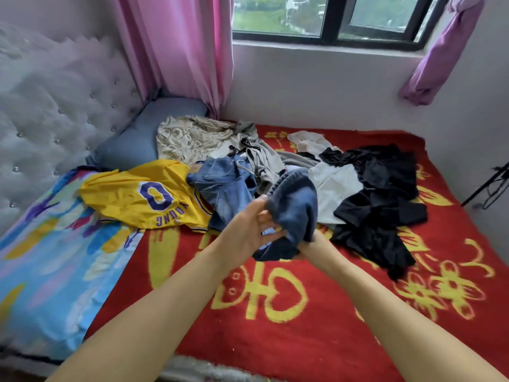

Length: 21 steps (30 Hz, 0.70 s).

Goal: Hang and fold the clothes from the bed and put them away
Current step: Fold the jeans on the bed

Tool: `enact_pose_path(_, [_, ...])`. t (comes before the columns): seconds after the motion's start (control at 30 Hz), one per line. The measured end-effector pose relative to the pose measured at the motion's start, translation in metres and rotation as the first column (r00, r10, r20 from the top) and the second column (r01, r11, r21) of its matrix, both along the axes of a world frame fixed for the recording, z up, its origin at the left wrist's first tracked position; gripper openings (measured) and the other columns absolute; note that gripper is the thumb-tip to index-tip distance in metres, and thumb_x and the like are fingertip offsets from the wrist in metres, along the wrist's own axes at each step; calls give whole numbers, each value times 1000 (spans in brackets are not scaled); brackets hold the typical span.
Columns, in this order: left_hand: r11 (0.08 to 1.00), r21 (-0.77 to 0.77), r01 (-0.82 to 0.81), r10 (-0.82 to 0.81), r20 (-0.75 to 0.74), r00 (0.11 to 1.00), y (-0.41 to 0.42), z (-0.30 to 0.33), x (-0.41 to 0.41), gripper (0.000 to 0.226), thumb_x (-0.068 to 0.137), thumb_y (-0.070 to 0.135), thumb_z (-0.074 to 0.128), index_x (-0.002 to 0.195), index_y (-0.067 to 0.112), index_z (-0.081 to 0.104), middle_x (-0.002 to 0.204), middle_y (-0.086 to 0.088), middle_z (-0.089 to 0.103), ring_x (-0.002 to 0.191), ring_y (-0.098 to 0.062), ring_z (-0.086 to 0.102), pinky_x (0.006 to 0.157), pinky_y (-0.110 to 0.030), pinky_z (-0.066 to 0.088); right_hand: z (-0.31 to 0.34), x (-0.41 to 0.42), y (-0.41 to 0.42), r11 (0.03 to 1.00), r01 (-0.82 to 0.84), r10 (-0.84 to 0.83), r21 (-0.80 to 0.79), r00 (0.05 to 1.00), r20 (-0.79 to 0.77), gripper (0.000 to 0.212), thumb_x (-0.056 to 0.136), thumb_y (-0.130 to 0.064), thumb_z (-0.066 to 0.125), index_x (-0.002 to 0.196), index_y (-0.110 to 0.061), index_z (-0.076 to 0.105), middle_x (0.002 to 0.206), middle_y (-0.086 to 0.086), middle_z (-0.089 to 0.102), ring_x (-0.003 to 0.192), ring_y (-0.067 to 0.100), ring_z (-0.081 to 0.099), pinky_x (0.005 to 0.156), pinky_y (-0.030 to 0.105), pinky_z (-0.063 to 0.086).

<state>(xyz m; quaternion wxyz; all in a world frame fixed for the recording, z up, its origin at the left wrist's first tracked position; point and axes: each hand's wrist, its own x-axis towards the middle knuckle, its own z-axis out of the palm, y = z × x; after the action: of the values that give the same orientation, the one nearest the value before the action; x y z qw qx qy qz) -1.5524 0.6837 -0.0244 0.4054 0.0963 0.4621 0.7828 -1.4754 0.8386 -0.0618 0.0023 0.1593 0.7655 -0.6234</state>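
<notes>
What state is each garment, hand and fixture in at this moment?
navy knit garment: bunched, lifted off bed in both hands
left hand: gripping it
right hand: gripping its lower edge
yellow jersey: lying spread, unfolded
jeans: crumpled
black clothes: heaped, unfolded
white garment: lying loose
pink curtain: drawn aside
window: looks shut

Pink curtain (176, 51) beside dark-framed window (330, 34).

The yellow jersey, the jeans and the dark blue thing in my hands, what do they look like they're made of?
Yellow jersey: likely smooth synthetic, going by its slight sheen and crisp creases.
Jeans: denim, faded blue with visible seams.
Dark blue garment: probably a soft knit, matte with ribbed texture.
</notes>
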Motion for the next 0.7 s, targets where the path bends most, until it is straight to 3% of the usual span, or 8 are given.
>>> enact_pose_path(0.1, [980, -191, -55, 26, -153, 988, 2, -26, -17, 30, 97, 27, 48, 126, 19, 56, 126, -3, 63, 120, -14, 55, 105, -36, 41, 18, 13, 17, 939, 210, -206, -273, 978, 43, 6, 94, -14, 58, 95, -11, 63, 77, 5, 72, 69, 20, 70, 54, 33, 55])
enact_pose_path(0.17, [921, -390, 9, -151, -335, 930, 8, -47, -21, 48, 89, 6, 51, 135, 21, 47, 142, -3, 49, 130, -12, 44, 109, -30, 33, 28, 28, 37, 895, 254, -248, -366, 967, 65, 11, 96, -18, 54, 96, -13, 63, 74, 7, 72, 65, 21, 70, 52, 33, 55])
enact_pose_path(0.27, [687, -726, -8, -585, -560, 587, 27, -83, -20, 75, 75, 17, 57, 146, 24, 32, 156, 1, 26, 143, -13, 23, 114, -39, 23, 54, 57, 62, 880, 230, -226, -415, 972, 60, 18, 94, -17, 51, 85, -14, 66, 67, 6, 68, 61, 17, 67, 50, 27, 52])
enact_pose_path(0.33, [514, -845, -144, -778, -530, 337, 44, -105, -20, 72, 87, 23, 56, 151, 29, 22, 159, 5, 18, 147, -14, 11, 115, -51, 8, 73, 77, 79, 833, 262, -277, -487, 960, 42, 17, 84, -18, 60, 72, -15, 70, 58, 3, 64, 53, 12, 63, 47, 21, 49])
enact_pose_path(0.37, [493, -848, -194, -797, -530, 292, 52, -111, -20, 62, 91, 23, 52, 149, 30, 29, 156, 5, 27, 146, -14, 17, 115, -51, 8, 82, 86, 89, 824, 249, -286, -508, 958, 5, 13, 75, -21, 66, 64, -16, 71, 55, 1, 62, 50, 10, 61, 47, 19, 48])
enact_pose_path(0.47, [503, -824, -259, -752, -566, 340, 62, -110, -21, 17, 94, 26, 49, 97, 26, 66, 110, -3, 68, 112, -24, 58, 89, -34, 39, 106, 105, 114, 792, 343, -453, -505, 885, -109, 13, 73, -25, 69, 64, -21, 76, 63, -6, 68, 61, 5, 66, 60, 18, 53])
enact_pose_path(0.6, [538, -801, -264, -815, -574, 78, 82, -100, 8, 40, 95, 51, 45, 80, 18, 62, 86, -8, 68, 83, -28, 60, 64, -34, 37, 91, 132, 177, 477, 731, -835, -488, 550, 8, 28, 101, -36, 43, 102, -15, 62, 81, 1, 72, 63, 11, 70, 53, 23, 54])
enact_pose_path(0.7, [637, -753, -163, -712, -656, 251, 95, -98, 25, 39, 93, 49, 50, 79, 16, 63, 80, -2, 67, 80, -22, 60, 64, -33, 38, 38, 139, 196, 584, 784, -761, -213, 619, 195, 37, 103, -37, 38, 132, -15, 43, 123, 19, 57, 98, 28, 65, 80, 37, 51])
